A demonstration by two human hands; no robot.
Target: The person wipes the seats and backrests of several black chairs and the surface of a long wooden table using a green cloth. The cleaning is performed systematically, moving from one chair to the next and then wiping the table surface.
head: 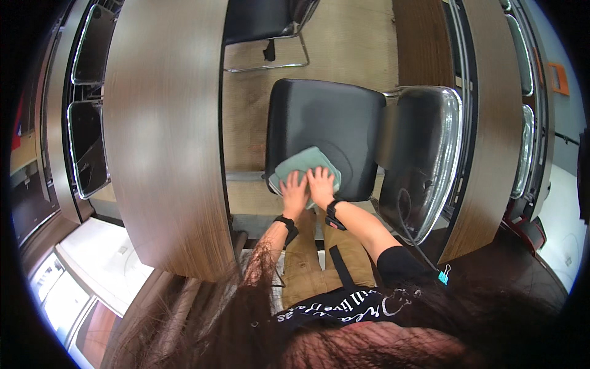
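Note:
A folded green cloth lies on the near part of the black chair seat. My left hand rests palm down on it, fingers spread. Close beside it, my right hand also presses flat on the cloth, with fingers apart. Neither hand has its fingers wrapped around the cloth. A faint curved dark line runs over the seat beside the cloth. The shiny black backrest with a chrome frame stands to the right. Each wrist wears a black band.
A long wood-grain table runs along the left, and another stands behind the backrest. Ahead is a second black chair. Near my right arm hangs a thin cable with a teal binder clip. Hair partly covers the lower view.

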